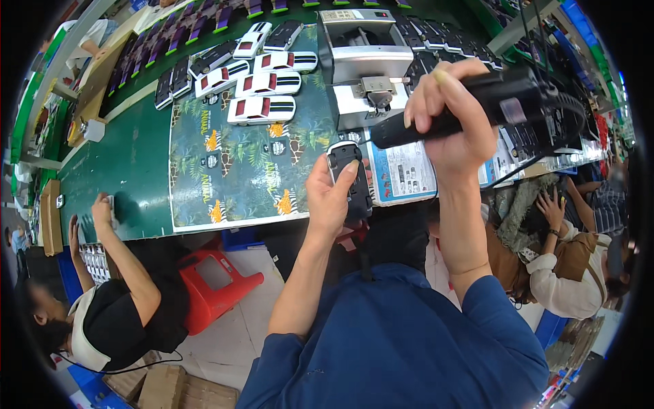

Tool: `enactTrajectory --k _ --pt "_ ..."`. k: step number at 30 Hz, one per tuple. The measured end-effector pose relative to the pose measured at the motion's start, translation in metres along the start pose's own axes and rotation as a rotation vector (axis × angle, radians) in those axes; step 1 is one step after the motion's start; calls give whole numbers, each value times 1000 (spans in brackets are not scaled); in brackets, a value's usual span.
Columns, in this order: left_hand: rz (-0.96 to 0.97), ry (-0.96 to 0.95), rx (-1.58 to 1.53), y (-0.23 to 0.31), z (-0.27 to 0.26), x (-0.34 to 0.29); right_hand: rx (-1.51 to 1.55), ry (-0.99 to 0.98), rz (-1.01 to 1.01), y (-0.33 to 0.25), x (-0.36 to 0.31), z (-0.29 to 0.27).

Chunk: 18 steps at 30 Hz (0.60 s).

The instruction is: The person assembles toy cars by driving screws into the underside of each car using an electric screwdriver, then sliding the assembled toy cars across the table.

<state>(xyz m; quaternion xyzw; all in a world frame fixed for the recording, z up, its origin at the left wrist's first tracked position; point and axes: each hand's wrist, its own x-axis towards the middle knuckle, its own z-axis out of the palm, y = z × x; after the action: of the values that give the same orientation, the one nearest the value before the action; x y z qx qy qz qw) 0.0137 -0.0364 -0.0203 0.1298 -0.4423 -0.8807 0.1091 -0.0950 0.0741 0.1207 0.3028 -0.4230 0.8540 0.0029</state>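
My left hand [330, 194] is closed round a toy car [358, 191], its black underside turned up and a white edge showing at the far end. Over on the right, my right hand [458, 123] grips a black electric screwdriver [487, 105] with a cable at its back. The tool slants down to the left, and its thin bit reaches the far end of the car; whether it touches a screw is too small to tell. Just beyond both hands stands a silver metal machine [371, 68], probably a screw feeder.
White toy cars with dark stripes [262, 109] lie on a jungle-print sheet [235, 174], with black car bases [283, 34] beside them. More black bases [436, 34] sit behind the machine. Co-workers sit at left [129, 293] and right [572, 266]. A red stool [211, 290] stands at left.
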Motion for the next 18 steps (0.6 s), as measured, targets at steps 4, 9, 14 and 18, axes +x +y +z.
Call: enactTrajectory --k 4,9,14,18 --pt "-22 -3 -7 3 0 0 3 -44 -66 1 -13 15" --pt "12 -4 8 3 3 -1 -70 -28 -28 18 -23 17" --pt "13 -13 3 -1 -1 -3 -179 -99 -38 29 -29 14" --pt "22 16 -34 5 5 -4 -189 -128 -31 30 -32 15"
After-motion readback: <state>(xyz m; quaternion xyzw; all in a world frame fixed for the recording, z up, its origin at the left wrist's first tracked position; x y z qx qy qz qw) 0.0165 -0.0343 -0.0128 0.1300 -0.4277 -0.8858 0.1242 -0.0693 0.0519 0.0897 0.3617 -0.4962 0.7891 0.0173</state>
